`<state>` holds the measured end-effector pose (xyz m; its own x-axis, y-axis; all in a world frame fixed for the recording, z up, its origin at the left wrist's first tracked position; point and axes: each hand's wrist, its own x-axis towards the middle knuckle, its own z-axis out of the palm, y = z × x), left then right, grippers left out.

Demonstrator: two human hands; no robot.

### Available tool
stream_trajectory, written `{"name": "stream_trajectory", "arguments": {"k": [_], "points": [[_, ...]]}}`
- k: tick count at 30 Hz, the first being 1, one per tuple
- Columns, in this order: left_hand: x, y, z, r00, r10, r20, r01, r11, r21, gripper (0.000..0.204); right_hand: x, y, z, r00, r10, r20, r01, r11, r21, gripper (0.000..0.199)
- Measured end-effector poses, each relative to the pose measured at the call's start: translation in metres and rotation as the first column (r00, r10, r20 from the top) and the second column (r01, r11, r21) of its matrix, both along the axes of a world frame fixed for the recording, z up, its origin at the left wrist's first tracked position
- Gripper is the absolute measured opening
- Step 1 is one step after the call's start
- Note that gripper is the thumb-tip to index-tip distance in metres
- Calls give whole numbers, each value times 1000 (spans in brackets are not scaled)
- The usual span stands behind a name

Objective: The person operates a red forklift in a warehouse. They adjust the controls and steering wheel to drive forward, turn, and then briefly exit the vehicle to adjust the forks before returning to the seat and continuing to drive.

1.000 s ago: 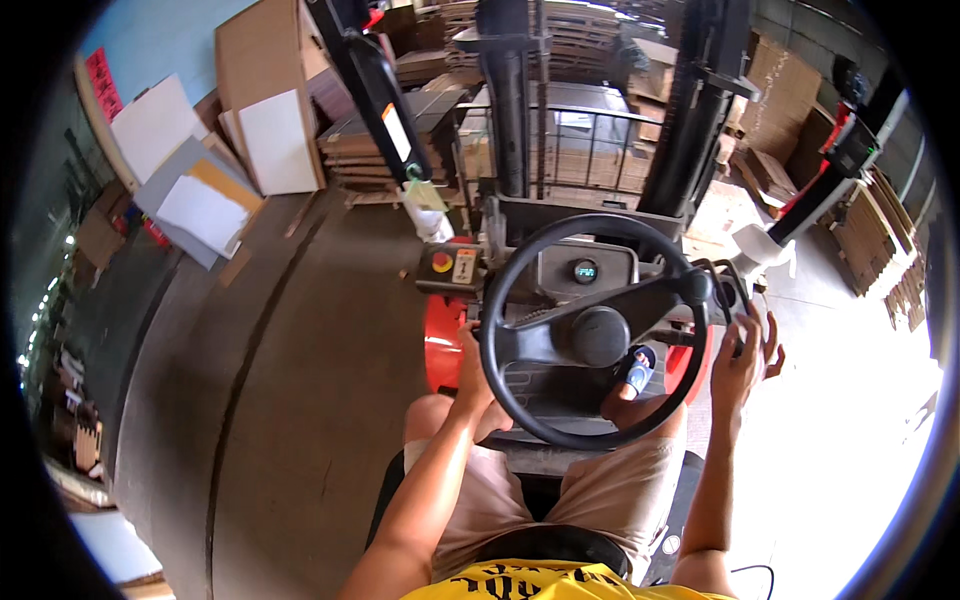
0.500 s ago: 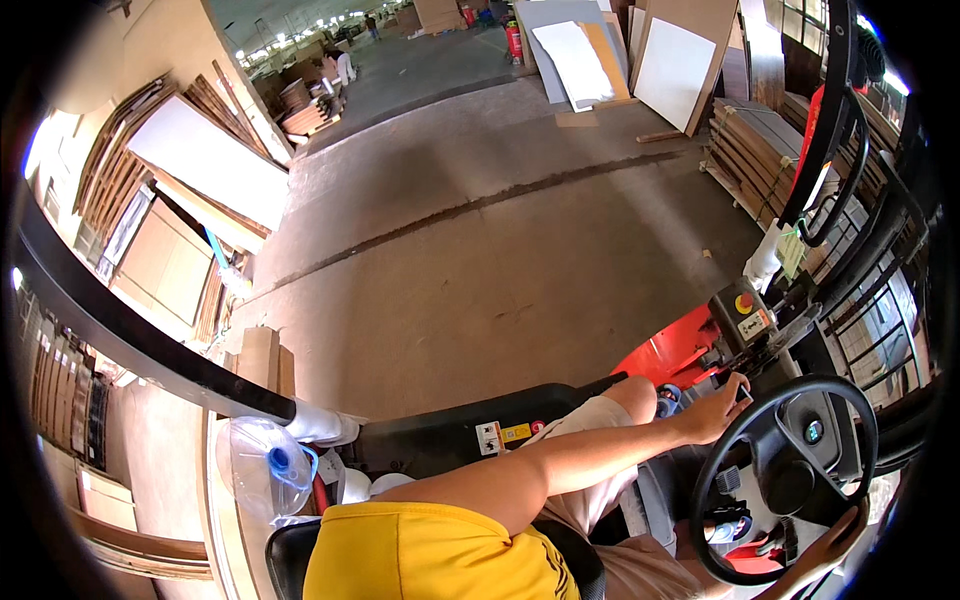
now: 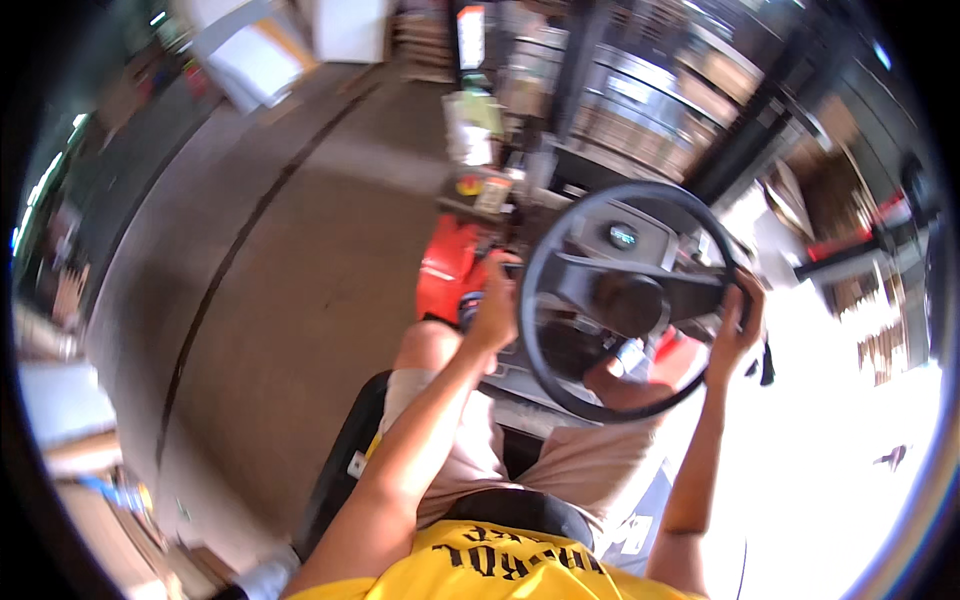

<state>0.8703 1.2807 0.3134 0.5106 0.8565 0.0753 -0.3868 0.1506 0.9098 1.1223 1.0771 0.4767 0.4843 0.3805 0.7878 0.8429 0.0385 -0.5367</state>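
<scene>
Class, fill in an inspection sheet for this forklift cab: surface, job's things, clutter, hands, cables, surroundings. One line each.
Surface: grey concrete floor with a dark line along it; picture blurred.
Job's things: black steering wheel, hub and spokes visible; red forklift body beneath.
Clutter: small items on the dash, too blurred to identify.
Hands: left hand at the wheel's left rim; right hand on the right rim, grip unclear in blur.
Cables: nothing seen.
Surroundings: black mast uprights ahead; pale boards stacked at upper left; bright glare at lower right.

Warehouse: forklift cab, steering wheel (image 3: 628, 300), stacked cardboard (image 3: 255, 60), concrete floor (image 3: 280, 300).
</scene>
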Motion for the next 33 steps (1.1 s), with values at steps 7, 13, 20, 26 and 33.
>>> {"name": "stream_trajectory", "arguments": {"k": [7, 13, 20, 26, 33], "points": [[-25, 53, -42, 985, 0, -174, 43, 969, 245, 40, -47, 11, 13, 993, -118, -26, 119, 991, 63, 24], [-11, 45, -20, 961, 41, -273, -1, 990, 144, 64, -65, -12, -2, 953, -302, 19, 300, 950, 84, 25], [-16, 41, -10, 971, 40, -236, -1, 986, 164, 66, -88, -61, -17, 896, -240, 374, 301, 947, -114, 24], [-19, 53, -15, 941, 1, -337, 54, 987, 153, 65, -154, -41, -56, 891, 164, 424, -102, 981, -164, 17], [-59, 68, -59, 937, -69, -343, 230, 861, 454, 65, -204, 115, -34, 858, 335, 388, -280, 940, -193, 23]]}}
